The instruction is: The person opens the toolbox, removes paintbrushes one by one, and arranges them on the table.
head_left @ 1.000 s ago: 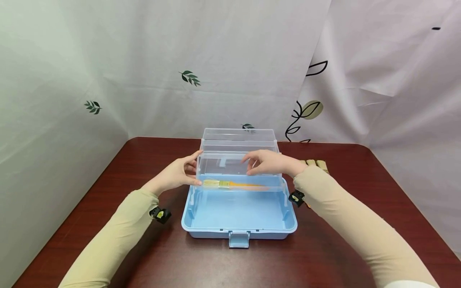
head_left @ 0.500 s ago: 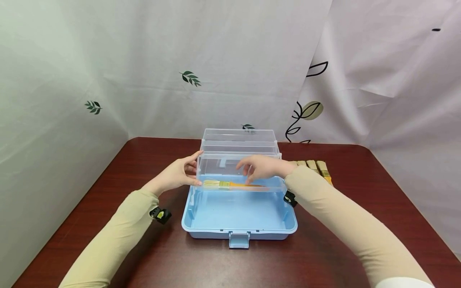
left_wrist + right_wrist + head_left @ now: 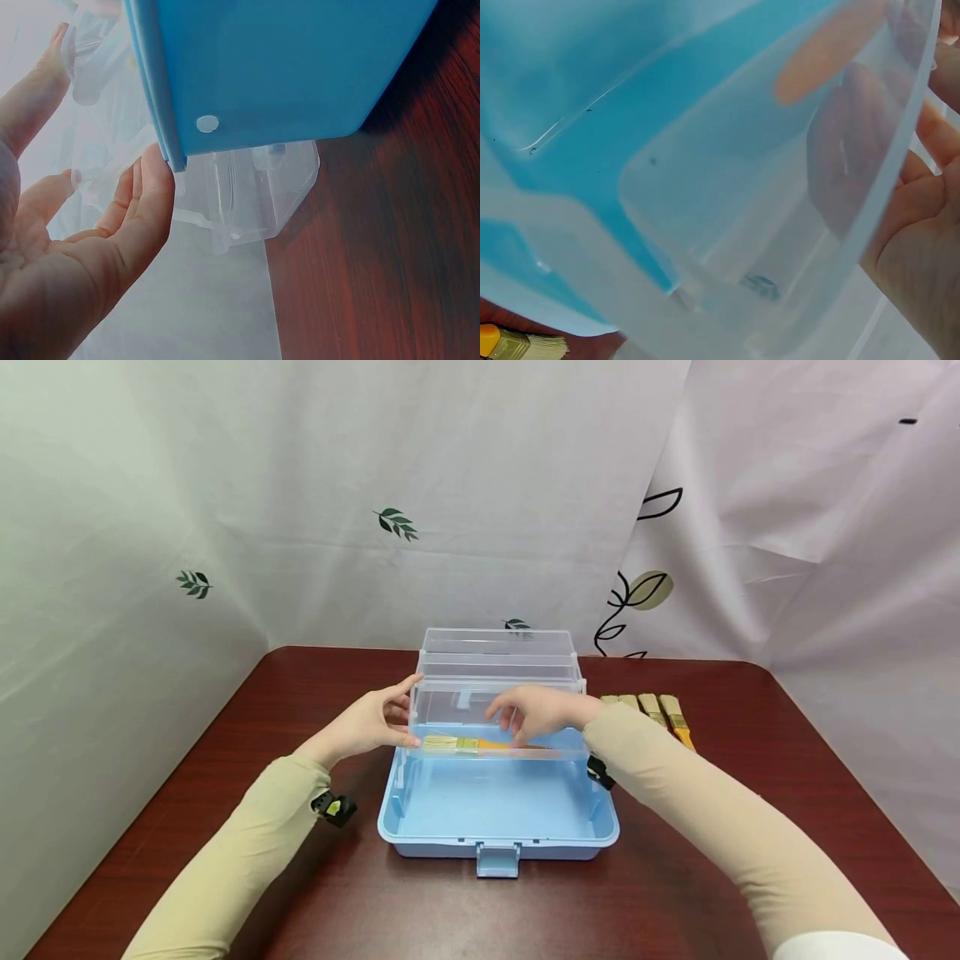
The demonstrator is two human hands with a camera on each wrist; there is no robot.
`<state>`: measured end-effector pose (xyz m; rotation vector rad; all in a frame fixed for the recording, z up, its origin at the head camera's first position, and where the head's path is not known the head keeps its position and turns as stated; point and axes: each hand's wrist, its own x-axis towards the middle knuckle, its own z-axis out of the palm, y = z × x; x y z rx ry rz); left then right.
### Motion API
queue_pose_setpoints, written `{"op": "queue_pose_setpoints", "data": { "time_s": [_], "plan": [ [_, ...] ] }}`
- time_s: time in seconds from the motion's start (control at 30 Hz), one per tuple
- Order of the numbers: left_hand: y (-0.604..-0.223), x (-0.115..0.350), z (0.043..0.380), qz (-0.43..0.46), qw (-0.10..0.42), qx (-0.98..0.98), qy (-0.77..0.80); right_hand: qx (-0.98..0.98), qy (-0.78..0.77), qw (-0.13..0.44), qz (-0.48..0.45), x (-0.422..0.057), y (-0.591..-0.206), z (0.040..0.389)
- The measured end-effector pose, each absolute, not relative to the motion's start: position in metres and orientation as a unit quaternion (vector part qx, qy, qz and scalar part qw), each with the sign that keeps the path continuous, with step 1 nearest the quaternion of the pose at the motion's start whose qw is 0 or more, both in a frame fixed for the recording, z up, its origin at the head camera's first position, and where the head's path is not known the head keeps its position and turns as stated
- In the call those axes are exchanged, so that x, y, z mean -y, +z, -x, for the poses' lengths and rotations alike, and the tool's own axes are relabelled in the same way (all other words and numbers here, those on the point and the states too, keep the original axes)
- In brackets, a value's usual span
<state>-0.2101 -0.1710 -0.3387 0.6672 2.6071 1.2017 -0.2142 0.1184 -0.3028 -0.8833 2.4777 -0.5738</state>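
A light-blue box stands with its raised clear lid at the back and a clear plastic tray lifted over it. In the tray lies a paintbrush with pale bristles pointing left; its orange handle shows through the plastic in the right wrist view. My left hand grips the tray's left end, thumb at the front and fingers farther back. My right hand is lowered over the tray with relaxed, slightly bent fingers. A fingertip is at the brush handle; whether it presses is unclear.
Several more paintbrushes lie on the dark red table behind my right forearm, bristles pointing away. A front latch hangs off the box. White patterned cloth surrounds the table.
My right hand has come down and slightly left, from above the tray to the brush handle. More of the brushes on the table show. My left hand stays put.
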Motion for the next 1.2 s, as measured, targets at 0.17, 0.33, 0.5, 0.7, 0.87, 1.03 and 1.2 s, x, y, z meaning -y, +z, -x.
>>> {"op": "queue_pose_setpoints", "data": {
  "time_s": [0.17,0.33,0.5,0.7,0.87,1.03,1.2],
  "plan": [
    [-0.3379,0.1706,0.2097,-0.223,0.095,-0.883,0.403,-0.887,-0.216,0.241,0.329,-0.1167,-0.302,0.2149],
    [-0.3369,0.17,0.2093,-0.223,0.095,-0.883,0.401,-0.88,-0.223,0.262,0.328,-0.1135,-0.3023,0.2153],
    [-0.3366,0.1696,0.2089,-0.223,0.095,-0.884,0.401,-0.876,-0.227,0.278,0.323,-0.1113,-0.3026,0.2163],
    [-0.3371,0.1697,0.2095,-0.222,0.093,-0.885,0.398,-0.873,-0.228,0.291,0.319,-0.1098,-0.3027,0.2175],
    [-0.3367,0.1693,0.2094,-0.221,0.093,-0.886,0.398,-0.872,-0.223,0.3,0.315,-0.1086,-0.3036,0.2189],
    [-0.3361,0.169,0.209,-0.22,0.096,-0.885,0.399,-0.872,-0.211,0.303,0.322,-0.1083,-0.3043,0.2205],
    [-0.3366,0.1693,0.2093,-0.221,0.096,-0.885,0.399,-0.869,-0.211,0.309,0.324,-0.1083,-0.3034,0.2213]
  ]
}}
